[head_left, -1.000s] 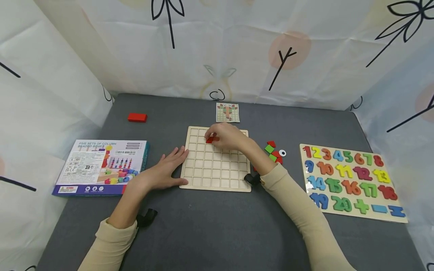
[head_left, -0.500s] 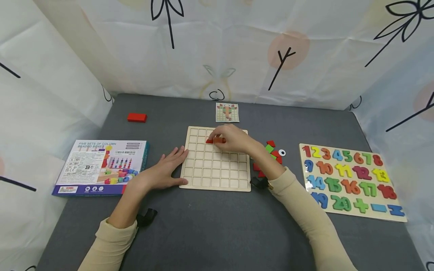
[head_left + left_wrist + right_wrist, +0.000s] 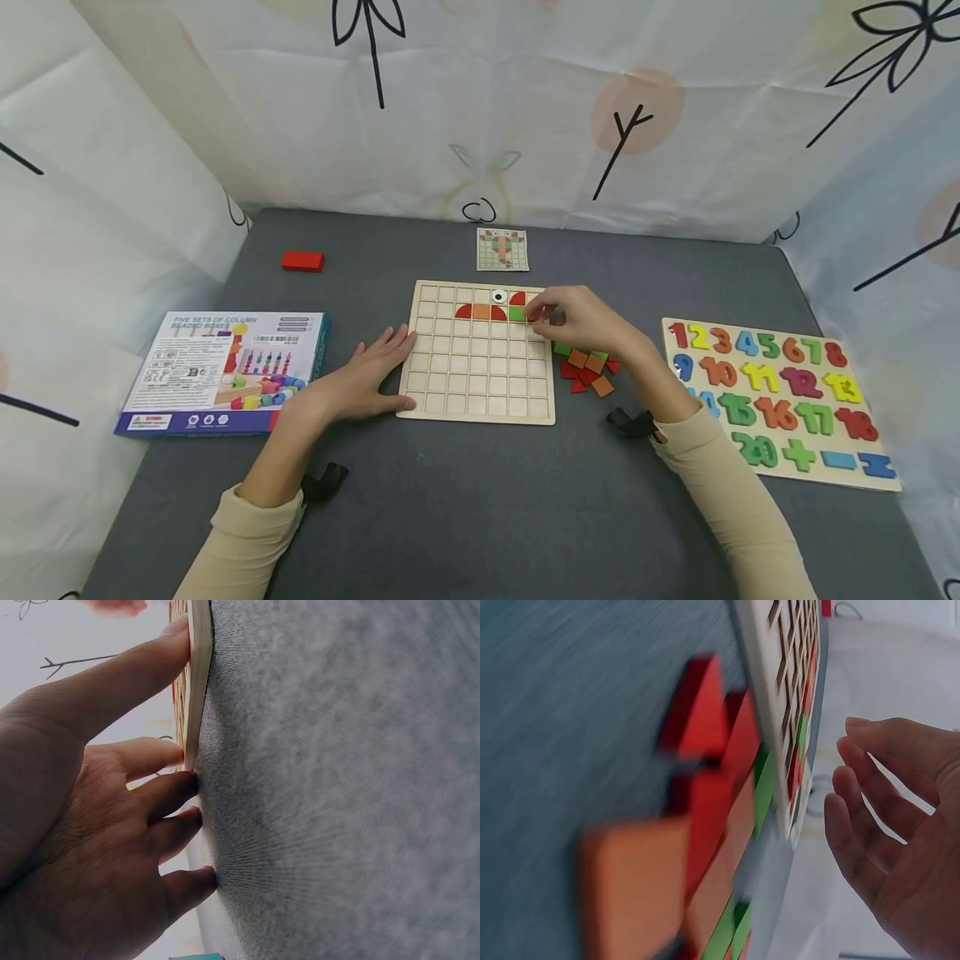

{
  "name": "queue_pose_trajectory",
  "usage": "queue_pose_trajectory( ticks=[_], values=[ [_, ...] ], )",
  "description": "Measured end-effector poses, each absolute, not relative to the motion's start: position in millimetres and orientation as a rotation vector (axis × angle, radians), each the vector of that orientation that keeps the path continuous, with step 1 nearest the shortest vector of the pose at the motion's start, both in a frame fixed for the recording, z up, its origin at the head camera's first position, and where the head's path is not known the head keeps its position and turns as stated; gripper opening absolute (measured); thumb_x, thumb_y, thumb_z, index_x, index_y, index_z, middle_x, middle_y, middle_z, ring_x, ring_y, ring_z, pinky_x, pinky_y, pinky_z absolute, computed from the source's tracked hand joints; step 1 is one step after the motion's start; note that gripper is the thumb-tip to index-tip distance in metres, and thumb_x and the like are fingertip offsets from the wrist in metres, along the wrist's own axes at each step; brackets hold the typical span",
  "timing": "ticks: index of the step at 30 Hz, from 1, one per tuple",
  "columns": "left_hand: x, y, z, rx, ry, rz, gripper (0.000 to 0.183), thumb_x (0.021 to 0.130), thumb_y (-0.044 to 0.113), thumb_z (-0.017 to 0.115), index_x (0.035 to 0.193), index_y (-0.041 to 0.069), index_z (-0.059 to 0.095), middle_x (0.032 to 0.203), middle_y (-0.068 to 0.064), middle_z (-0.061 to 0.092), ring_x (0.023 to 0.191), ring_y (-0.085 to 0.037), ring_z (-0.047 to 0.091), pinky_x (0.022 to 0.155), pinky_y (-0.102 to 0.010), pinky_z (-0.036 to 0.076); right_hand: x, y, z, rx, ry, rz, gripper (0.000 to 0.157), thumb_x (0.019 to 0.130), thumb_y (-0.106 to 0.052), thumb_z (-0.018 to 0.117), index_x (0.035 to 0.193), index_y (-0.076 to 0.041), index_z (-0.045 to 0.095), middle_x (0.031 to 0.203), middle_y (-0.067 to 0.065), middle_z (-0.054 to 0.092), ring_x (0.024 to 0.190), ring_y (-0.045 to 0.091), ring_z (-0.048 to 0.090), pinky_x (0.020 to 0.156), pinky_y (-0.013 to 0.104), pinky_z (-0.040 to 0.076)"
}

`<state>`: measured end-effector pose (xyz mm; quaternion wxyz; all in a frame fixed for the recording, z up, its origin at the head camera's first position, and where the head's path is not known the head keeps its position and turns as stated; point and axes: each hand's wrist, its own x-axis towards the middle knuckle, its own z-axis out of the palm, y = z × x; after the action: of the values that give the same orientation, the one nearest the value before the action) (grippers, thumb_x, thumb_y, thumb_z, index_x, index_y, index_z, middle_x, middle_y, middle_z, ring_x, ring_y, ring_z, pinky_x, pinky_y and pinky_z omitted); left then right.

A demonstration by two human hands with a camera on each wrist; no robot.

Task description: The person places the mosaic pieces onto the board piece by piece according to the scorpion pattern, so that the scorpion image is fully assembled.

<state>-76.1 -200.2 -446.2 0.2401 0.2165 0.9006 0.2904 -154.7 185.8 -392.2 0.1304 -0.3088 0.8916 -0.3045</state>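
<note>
A wooden grid board [image 3: 477, 367] lies mid-table. My left hand [image 3: 367, 375] rests at its left edge with spread fingers; in the left wrist view the thumb [image 3: 127, 679] lies on the rim. My right hand [image 3: 581, 318] hovers over the board's upper right corner, fingers bent loosely; the right wrist view shows nothing between its fingertips. In the grid's upper rows sit a white eye disc [image 3: 499, 296], a red curved piece [image 3: 517, 298], a green square [image 3: 517, 313], an orange square [image 3: 481, 312] and red pieces [image 3: 463, 312] beside it. Another red piece shows right at the right fingertips.
Loose red, green and orange pieces [image 3: 587, 375] are heaped right of the board. Behind it lies a pattern card [image 3: 502, 250]. A number puzzle board [image 3: 780, 400] is at right; a box [image 3: 225, 371] and a red block [image 3: 303, 261] are at left.
My right hand has moved right from the upper middle of the board to its right edge, uncovering the placed pieces. The left hand has stayed put.
</note>
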Motion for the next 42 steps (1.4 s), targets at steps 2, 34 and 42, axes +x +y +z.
queue_pose_trajectory(
  ticks=[2, 34, 42],
  values=[
    [-73.2, -197.5, -437.1, 0.590, 2.457, 0.803, 0.108, 0.096, 0.048, 0.080, 0.175, 0.010, 0.016, 0.184, -0.018, 0.008, 0.171, -0.046, 0.002, 0.131, -0.078, 0.004, -153.1, 197.5, -393.6, -0.877, 2.608, -0.873, 0.023, 0.098, -0.007, 0.078, 0.120, -0.004, 0.080, 0.111, 0.011, 0.080, 0.087, 0.022, 0.070, 0.074, 0.033, 0.058],
    [-68.7, -190.8, -416.2, 0.575, 2.444, 0.780, 0.103, 0.099, 0.038, 0.080, 0.174, 0.005, 0.017, 0.183, -0.022, 0.009, 0.170, -0.050, 0.004, 0.131, -0.079, 0.004, -153.7, 266.9, -400.1, -0.524, 2.681, -0.638, 0.037, 0.090, -0.015, 0.089, 0.121, 0.001, 0.078, 0.103, 0.015, 0.079, 0.090, 0.022, 0.072, 0.082, 0.038, 0.059],
    [-73.4, -201.3, -442.1, 0.611, 2.456, 0.841, 0.108, 0.097, 0.054, 0.078, 0.176, 0.016, 0.015, 0.185, -0.015, 0.008, 0.172, -0.043, 0.002, 0.131, -0.078, 0.004, -154.1, 263.4, -402.4, -0.515, 2.708, -0.618, 0.034, 0.091, -0.017, 0.088, 0.118, 0.002, 0.078, 0.104, 0.016, 0.081, 0.091, 0.024, 0.074, 0.085, 0.045, 0.061]
  ],
)
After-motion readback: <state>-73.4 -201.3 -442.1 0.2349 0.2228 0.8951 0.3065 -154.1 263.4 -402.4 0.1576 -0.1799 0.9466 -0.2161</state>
